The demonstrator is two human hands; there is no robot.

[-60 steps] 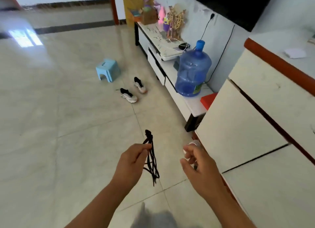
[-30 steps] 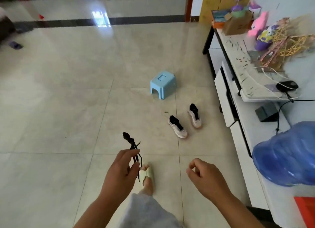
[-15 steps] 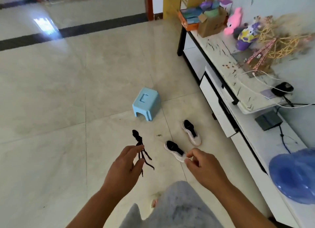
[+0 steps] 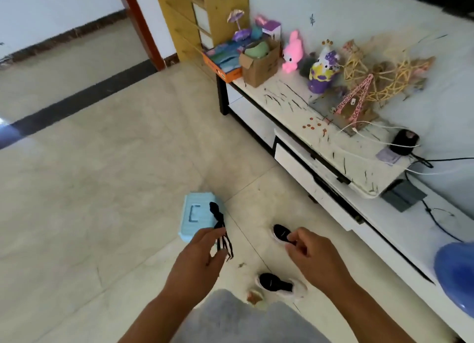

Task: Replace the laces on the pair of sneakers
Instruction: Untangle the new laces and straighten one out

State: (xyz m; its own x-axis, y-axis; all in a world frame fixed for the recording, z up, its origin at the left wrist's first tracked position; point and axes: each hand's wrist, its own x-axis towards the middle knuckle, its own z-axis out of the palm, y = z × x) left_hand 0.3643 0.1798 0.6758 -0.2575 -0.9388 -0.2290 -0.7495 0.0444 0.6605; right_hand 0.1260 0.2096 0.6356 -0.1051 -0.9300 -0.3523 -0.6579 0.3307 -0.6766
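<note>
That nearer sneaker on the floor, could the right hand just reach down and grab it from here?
Probably yes. The right hand holds nothing, its fingers loosely curled, and the nearer sneaker lies on bare floor below it with nothing between. The left hand pinches the black laces, so it is busy.

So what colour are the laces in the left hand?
Black; the laces show clearest in the head view.
</note>
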